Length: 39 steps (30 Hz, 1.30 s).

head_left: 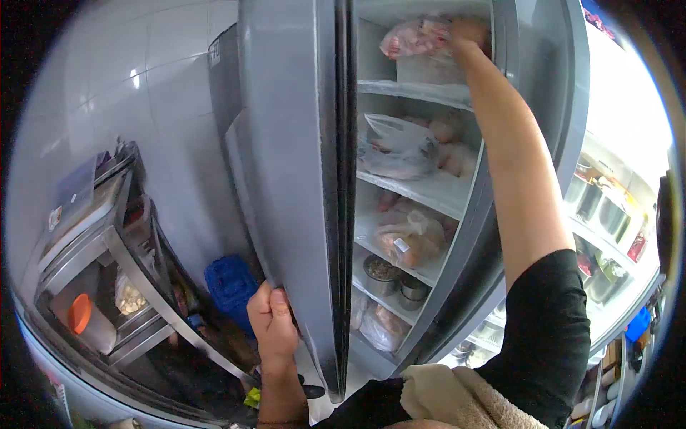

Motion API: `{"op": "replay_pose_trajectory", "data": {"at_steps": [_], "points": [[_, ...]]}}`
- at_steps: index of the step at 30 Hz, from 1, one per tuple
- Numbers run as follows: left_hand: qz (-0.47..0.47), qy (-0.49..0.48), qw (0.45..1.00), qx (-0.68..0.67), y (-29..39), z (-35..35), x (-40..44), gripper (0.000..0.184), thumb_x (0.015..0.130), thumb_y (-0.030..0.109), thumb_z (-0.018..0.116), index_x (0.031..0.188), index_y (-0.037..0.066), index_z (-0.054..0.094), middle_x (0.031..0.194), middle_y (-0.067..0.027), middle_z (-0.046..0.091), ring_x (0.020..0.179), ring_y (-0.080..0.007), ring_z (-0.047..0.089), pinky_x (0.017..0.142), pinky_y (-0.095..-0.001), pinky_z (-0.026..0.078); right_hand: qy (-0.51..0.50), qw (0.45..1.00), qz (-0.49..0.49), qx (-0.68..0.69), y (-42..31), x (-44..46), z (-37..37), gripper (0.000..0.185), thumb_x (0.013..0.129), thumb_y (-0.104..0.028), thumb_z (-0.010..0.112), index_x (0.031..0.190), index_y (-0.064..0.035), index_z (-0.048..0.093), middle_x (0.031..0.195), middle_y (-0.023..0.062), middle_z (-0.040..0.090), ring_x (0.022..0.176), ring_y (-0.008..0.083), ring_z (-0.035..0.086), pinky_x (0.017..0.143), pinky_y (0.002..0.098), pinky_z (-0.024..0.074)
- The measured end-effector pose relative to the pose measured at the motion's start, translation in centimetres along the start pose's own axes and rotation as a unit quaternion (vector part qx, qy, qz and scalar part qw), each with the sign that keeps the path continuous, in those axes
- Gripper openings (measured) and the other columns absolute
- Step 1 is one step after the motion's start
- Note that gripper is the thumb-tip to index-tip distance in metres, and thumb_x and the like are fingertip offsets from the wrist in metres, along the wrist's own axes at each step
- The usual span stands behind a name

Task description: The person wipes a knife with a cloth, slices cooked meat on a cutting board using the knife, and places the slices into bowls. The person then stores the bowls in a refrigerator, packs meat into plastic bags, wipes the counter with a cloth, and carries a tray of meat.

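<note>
My left hand (273,322) is closed around the outer edge of the open grey refrigerator door (293,164), low down. My right arm reaches up into the top shelf of the cabinet. There my right hand (469,34) is at the right end of a clear plastic bag of pinkish-red meat (416,38), gripping it, with most fingers hidden. Under that bag lies a pale package (429,70). One shelf lower sits a white plastic bag (396,146), and below it a knotted bag of meat (411,239).
Two metal containers (382,275) stand on a lower shelf, above more bagged food (382,327). To the left are a steel rack (136,264), a container with an orange rim (80,313) and a blue crate (232,286). Lit shelves with metal pots (607,207) are at right.
</note>
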State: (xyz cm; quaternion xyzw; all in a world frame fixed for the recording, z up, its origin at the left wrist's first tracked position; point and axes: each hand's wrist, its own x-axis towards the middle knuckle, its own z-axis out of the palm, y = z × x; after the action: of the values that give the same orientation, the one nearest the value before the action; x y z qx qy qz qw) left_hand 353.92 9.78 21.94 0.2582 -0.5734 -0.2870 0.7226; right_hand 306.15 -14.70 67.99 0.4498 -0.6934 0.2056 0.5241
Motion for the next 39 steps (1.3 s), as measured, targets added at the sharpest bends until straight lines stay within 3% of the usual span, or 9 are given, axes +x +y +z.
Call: {"op": "replay_pose_trajectory", "data": {"at_steps": [10,15,19,21,26,30,34,36,39], "points": [[0.013,0.001,1.0,-0.013,0.0,0.4,-0.2,0.04,0.11,0.032,0.051,0.106,-0.004,0.066,0.084,0.0016,0.065,0.076,-0.0072,0.055,0.068,-0.0255,0.044,-0.033,0.997,-0.067,-0.006,-2.4,-3.8,-2.0,0.027,0.095,-0.017,0.054,0.113,-0.0038,0.071,0.11,0.0189,0.074,0.104,0.0384,0.072,0.087,0.0494,0.0583],[-0.003,0.02,0.997,-0.075,-0.8,1.4,-0.6,0.042,0.11,0.035,0.052,0.109,-0.005,0.065,0.09,-0.0006,0.067,0.08,-0.0087,0.057,0.074,-0.026,0.045,0.02,0.976,-0.135,0.172,-2.5,-19.6,-12.5,0.021,0.09,-0.011,0.056,0.105,-0.0004,0.066,0.098,0.0222,0.073,0.091,0.0425,0.07,0.082,0.0522,0.0564],[0.007,-0.026,0.993,-0.113,-0.6,2.2,-0.9,0.043,0.11,0.036,0.051,0.111,-0.005,0.064,0.097,-0.0031,0.069,0.086,-0.0096,0.059,0.079,-0.0267,0.046,-0.195,0.931,-0.191,0.244,-1.6,-38.4,-19.8,0.012,0.091,-0.013,0.06,0.095,-0.003,0.064,0.082,0.0196,0.067,0.078,0.0414,0.068,0.071,0.0503,0.0549],[0.016,-0.05,0.992,-0.118,-1.5,2.3,-1.3,0.042,0.111,0.035,0.051,0.114,-0.005,0.064,0.101,-0.0046,0.069,0.09,-0.0106,0.059,0.082,-0.0272,0.046,-0.342,0.843,-0.21,0.359,0.6,-46.4,-19.4,0.016,0.093,-0.021,0.062,0.097,-0.0059,0.066,0.082,0.0218,0.066,0.078,0.0435,0.067,0.069,0.0517,0.0539],[0.005,-0.023,0.998,-0.051,-1.1,7.9,-1.8,0.039,0.11,0.034,0.05,0.114,-0.003,0.06,0.107,-0.0089,0.065,0.095,-0.0168,0.059,0.087,-0.0315,0.047,-0.694,0.678,0.018,0.243,5.7,-76.7,-6.8,0.044,0.097,-0.042,0.057,0.113,-0.0057,0.074,0.111,0.0232,0.073,0.103,0.0437,0.069,0.091,0.053,0.0541],[0.011,-0.042,0.999,-0.015,0.5,15.1,-3.4,0.033,0.11,0.028,0.05,0.102,-0.003,0.055,0.091,-0.0026,0.057,0.085,-0.013,0.05,0.079,-0.03,0.043,-0.787,0.57,0.221,0.088,11.4,-97.6,-11.1,0.042,0.09,-0.033,0.06,0.114,-0.0026,0.077,0.129,0.0212,0.069,0.123,0.0355,0.066,0.104,0.0454,0.0511],[-0.011,-0.103,0.994,0.027,-0.8,20.7,-4.8,0.032,0.108,0.028,0.057,0.118,-0.002,0.05,0.098,-0.0055,0.053,0.091,-0.0133,0.048,0.081,-0.0295,0.043,-0.822,0.462,0.313,0.115,17.7,-117.1,-17.3,0.047,0.084,-0.034,0.062,0.115,-0.001,0.075,0.127,0.0234,0.069,0.12,0.0364,0.067,0.103,0.043,0.0523],[0.003,-0.123,0.991,0.058,-1.6,23.2,-5.5,0.043,0.107,0.031,0.06,0.13,-0.002,0.047,0.111,-0.0117,0.054,0.099,-0.0176,0.051,0.088,-0.0318,0.045,-0.751,0.327,0.561,0.116,20.2,-122.2,-24.0,0.036,0.087,-0.026,0.064,0.107,0.0008,0.077,0.114,0.0225,0.075,0.093,0.0347,0.076,0.082,0.0471,0.0608],[-0.024,-0.105,0.985,0.137,-2.6,27.1,-6.8,0.059,0.105,0.032,0.063,0.147,-0.003,0.041,0.135,-0.0259,0.053,0.122,-0.0301,0.056,0.105,-0.0404,0.045,-0.572,0.313,0.752,0.102,22.3,-130.1,-33.9,0.027,0.091,-0.011,0.056,0.101,0.0061,0.074,0.09,0.0215,0.075,0.077,0.0303,0.076,0.066,0.0459,0.0627]]}}
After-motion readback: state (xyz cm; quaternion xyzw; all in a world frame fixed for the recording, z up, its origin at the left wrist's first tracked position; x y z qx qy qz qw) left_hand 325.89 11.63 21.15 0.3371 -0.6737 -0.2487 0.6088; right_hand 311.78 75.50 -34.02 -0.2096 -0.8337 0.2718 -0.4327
